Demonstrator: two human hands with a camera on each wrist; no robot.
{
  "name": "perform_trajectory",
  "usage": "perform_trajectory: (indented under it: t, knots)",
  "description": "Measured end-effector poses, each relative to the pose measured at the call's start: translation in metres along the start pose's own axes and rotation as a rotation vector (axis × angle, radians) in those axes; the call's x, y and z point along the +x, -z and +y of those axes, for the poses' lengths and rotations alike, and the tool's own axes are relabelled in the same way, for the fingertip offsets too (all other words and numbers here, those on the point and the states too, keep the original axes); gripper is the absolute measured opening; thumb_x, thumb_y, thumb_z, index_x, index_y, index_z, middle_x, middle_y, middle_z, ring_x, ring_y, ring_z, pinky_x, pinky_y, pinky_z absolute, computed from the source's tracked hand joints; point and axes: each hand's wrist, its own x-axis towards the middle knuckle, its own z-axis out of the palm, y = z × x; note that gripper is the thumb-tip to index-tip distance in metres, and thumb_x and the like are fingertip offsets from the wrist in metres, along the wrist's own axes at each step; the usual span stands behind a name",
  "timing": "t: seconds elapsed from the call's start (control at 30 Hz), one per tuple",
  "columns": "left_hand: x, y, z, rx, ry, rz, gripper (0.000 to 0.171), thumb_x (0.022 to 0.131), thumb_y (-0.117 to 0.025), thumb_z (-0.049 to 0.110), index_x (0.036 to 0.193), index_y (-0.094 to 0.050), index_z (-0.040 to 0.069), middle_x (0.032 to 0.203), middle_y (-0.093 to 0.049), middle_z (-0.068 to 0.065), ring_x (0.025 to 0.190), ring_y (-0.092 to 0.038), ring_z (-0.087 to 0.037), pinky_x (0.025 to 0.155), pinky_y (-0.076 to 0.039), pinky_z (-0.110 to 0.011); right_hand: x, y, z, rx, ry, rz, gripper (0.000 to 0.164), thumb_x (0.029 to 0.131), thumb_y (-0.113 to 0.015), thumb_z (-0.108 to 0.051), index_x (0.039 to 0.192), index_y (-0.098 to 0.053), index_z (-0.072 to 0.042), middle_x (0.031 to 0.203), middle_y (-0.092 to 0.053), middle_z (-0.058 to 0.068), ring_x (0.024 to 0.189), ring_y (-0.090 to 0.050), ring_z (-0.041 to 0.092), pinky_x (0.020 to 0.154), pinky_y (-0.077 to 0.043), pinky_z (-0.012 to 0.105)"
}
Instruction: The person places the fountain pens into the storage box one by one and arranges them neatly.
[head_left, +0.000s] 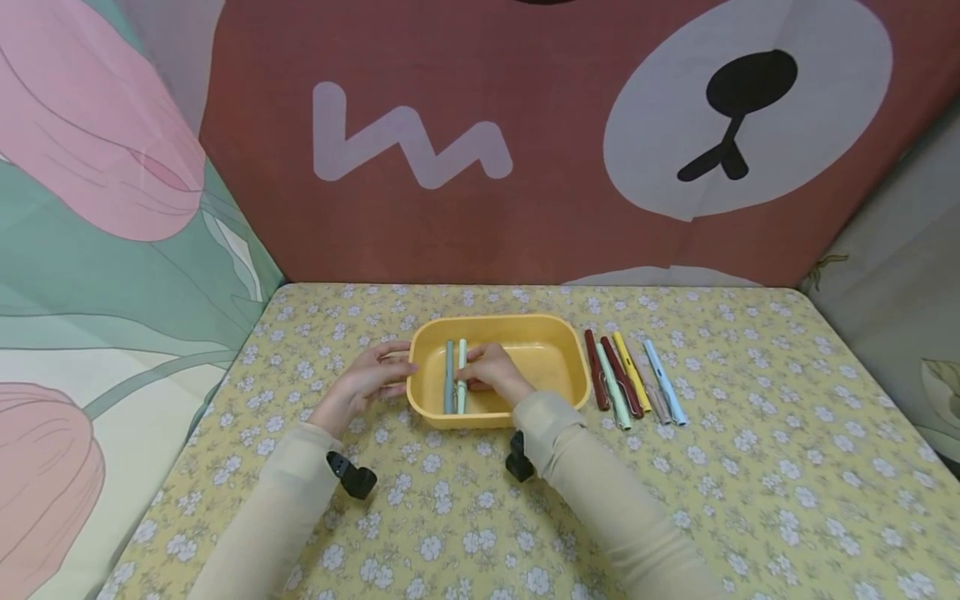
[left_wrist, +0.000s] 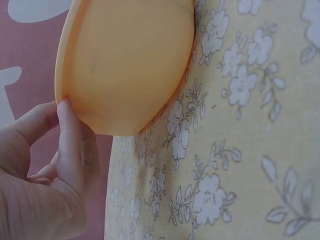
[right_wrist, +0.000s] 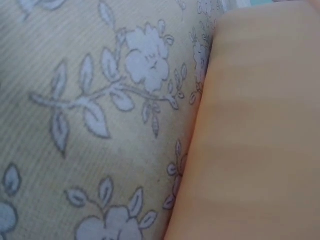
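Note:
A yellow rectangular plastic box (head_left: 551,333) stands on the table. My left hand (head_left: 366,383) holds its left rim between thumb and fingers, which the left wrist view shows close up, with the fingers (left_wrist: 70,145) at the edge. Inside the box, toward the left, a grey-blue pen (head_left: 449,379) lies lengthwise front to back. Beside it is a mint-green pen (head_left: 461,400), pinched by the fingertips of my right hand (head_left: 495,371). The right wrist view has only the box's outer wall (right_wrist: 260,130) and the cloth; the right hand is hidden there.
Right of the box lies a row of several pens: dark red (head_left: 596,371), another mint-green (head_left: 615,387), a yellow one (head_left: 632,372), a greyish-pink one (head_left: 649,383) and a light blue one (head_left: 665,382). A flowered cloth (head_left: 431,546) covers the table; printed fabric walls (head_left: 555,225) stand behind.

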Motion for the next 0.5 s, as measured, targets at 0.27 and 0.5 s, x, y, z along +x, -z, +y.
perform_trajectory:
  t: [0.27, 0.5]
  knots:
    - [-0.001, -0.001, 0.003, -0.01, 0.011, 0.008, 0.061, 0.093, -0.063, 0.012, 0.147, -0.035, 0.012, 0.141, -0.046, -0.018, 0.086, -0.067, -0.008, 0.068, -0.06, -0.018, -0.021, 0.0, -0.012, -0.041, 0.02, 0.011, 0.042, 0.081, -0.073, -0.003, 0.119, -0.057, 0.005, 0.097, -0.063, 0.012, 0.064, -0.059, 0.01, 0.057, -0.053, 0.019]
    - [-0.001, -0.002, 0.002, -0.016, 0.014, -0.001, 0.06, 0.093, -0.062, 0.01, 0.146, -0.035, 0.013, 0.14, -0.048, -0.017, 0.084, -0.067, -0.007, 0.067, -0.06, -0.017, -0.02, 0.002, -0.012, 0.002, 0.024, 0.014, 0.038, 0.081, -0.073, -0.004, 0.116, -0.059, 0.005, 0.073, -0.056, 0.0, 0.057, -0.053, 0.007, 0.05, -0.048, 0.015]
